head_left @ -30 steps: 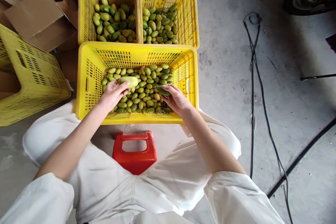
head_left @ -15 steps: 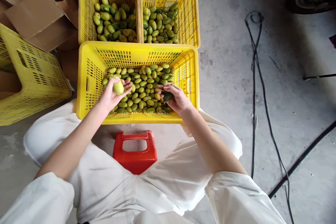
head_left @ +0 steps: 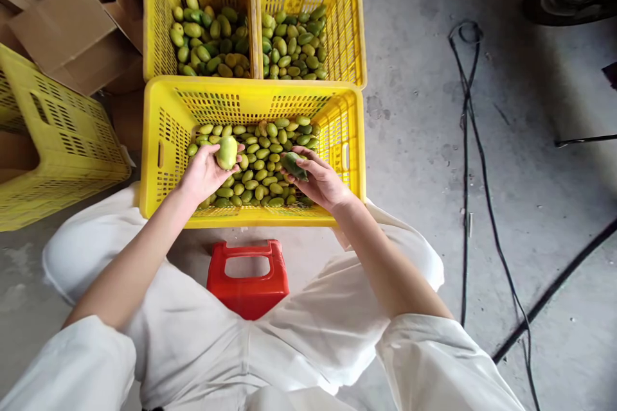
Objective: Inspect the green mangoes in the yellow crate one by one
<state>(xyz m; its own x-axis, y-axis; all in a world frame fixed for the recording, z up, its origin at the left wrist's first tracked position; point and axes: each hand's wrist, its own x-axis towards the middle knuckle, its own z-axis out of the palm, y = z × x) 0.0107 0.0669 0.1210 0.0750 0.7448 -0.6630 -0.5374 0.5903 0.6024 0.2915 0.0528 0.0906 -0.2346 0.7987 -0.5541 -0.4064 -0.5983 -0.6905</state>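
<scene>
My left hand [head_left: 205, 172] is closed around a pale green mango [head_left: 226, 153], its thumb and fingertips against the sides. In my right hand [head_left: 321, 176] lies a dark green mango [head_left: 295, 166], gripped between thumb and fingers. Both hands are over the front yellow crate [head_left: 253, 221], above a layer of small green and yellowish mangoes [head_left: 263, 174]. The hands stay apart from each other, and each covers part of the fruit beneath it.
Two yellow crates, a left one [head_left: 150, 19] and a right one [head_left: 357, 19], hold more fruit behind the front crate. Another yellow crate [head_left: 72, 141] leans at left by cardboard boxes [head_left: 62, 32]. A red plastic stool [head_left: 248, 292] is between my legs. Black cables [head_left: 486, 205] lie at right.
Both mangoes have been turned in the hands. The pale one tipped from lying sideways to upright; the dark one dipped into the right palm and is exposed again. The hands have barely moved.
</scene>
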